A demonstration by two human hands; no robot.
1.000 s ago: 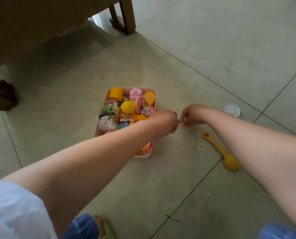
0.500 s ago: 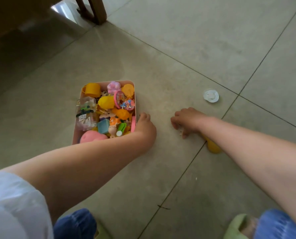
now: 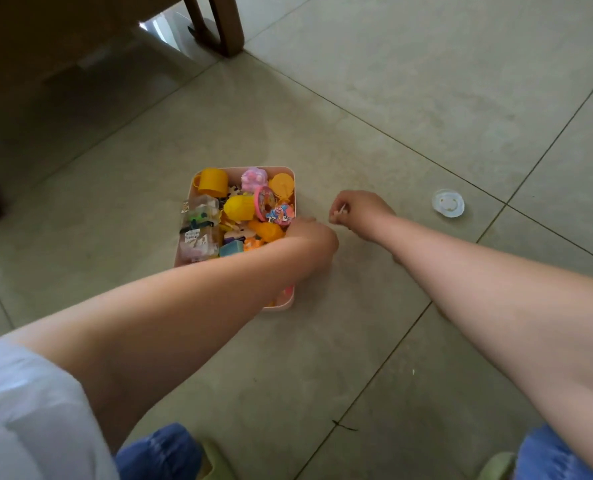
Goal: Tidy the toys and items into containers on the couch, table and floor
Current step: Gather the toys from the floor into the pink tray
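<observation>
A pink tray [image 3: 290, 304] full of small toys sits on the tiled floor: a yellow cup [image 3: 213, 182], a pink figure [image 3: 253, 178] and several yellow and orange pieces. My left hand [image 3: 310, 239] lies on the tray's right rim with its fingers curled over the edge. Just right of the tray, my right hand [image 3: 361, 213] hovers a little above the floor. Its fingertips pinch a small pale piece [image 3: 340, 211]. My right forearm hides the floor behind it.
A clear round lid [image 3: 448, 203] lies on the floor to the right of my hands. Wooden furniture legs [image 3: 227, 26] stand at the top, with dark furniture at the upper left. My knees and green slippers [image 3: 496, 465] are at the bottom edge.
My right hand has risen from the floor with the small pale piece and moved left toward the tray. My left hand stays at the tray's right rim. The yellow spoon is now hidden.
</observation>
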